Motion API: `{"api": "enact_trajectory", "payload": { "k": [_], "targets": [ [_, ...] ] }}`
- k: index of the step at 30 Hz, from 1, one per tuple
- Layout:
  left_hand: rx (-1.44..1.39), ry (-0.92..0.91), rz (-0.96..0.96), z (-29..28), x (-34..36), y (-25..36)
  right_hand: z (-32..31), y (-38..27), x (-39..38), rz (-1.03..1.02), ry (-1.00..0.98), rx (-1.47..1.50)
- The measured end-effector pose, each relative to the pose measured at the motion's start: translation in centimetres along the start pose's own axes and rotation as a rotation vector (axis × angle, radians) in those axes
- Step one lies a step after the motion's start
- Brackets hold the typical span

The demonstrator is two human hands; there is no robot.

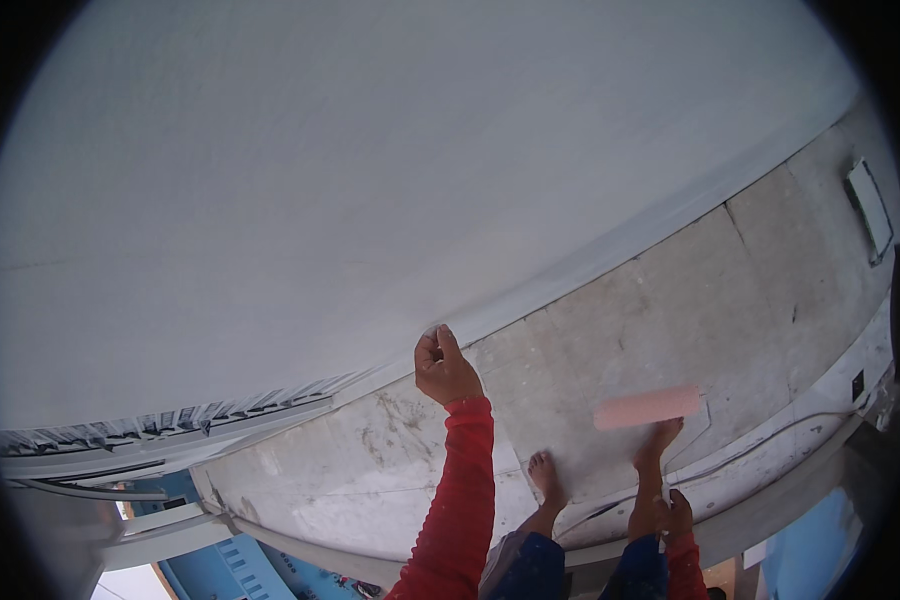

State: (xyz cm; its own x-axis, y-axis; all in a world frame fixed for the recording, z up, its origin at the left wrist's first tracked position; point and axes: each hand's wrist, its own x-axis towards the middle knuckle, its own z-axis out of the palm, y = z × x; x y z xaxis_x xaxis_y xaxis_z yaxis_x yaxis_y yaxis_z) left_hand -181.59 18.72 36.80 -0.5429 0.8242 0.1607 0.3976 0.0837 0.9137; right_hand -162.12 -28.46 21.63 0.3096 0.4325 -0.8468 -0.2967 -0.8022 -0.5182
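Note:
My left hand [445, 366], at the end of a red sleeve, is raised close to the lower edge of the pale wall [370, 180]. Its fingers are pinched together, and a small whitish bit shows at the tips, too little to name. Low on the right, my right hand [676, 513] is closed around the handle of a paint roller [648, 407]. The roller's pink sleeve hangs over the grey floor just in front of my right foot, with its thin wire frame bending back toward the hand. Most of the handle is hidden.
My bare feet [547, 478] stand on a narrow, stained concrete floor [690, 300]. A dark cable [740, 455] runs along its near edge. At the far right lies a white rectangular panel with a dark border [872, 210]. Slatted louvers [170, 422] are at the left; blue surfaces [235, 570] show below the edge.

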Motion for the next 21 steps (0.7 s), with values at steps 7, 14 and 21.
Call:
{"api": "enact_trajectory", "payload": {
  "k": [7, 14, 21],
  "targets": [
    [-0.058, 0.01, -0.038, 2.4, 0.2, 0.4, 1.6, -2.2, -1.7, -0.18, 0.047, -0.128],
    [0.198, 0.071, 0.043, 0.9, 2.3, -3.1, -0.1, -9.4, -4.6, -0.181, -0.05, -0.137],
    [-0.159, -0.047, -0.014, -1.7, 6.7, -17.0, -1.3, -8.4, -4.9, -0.024, -0.082, 0.201]
  ]
}}
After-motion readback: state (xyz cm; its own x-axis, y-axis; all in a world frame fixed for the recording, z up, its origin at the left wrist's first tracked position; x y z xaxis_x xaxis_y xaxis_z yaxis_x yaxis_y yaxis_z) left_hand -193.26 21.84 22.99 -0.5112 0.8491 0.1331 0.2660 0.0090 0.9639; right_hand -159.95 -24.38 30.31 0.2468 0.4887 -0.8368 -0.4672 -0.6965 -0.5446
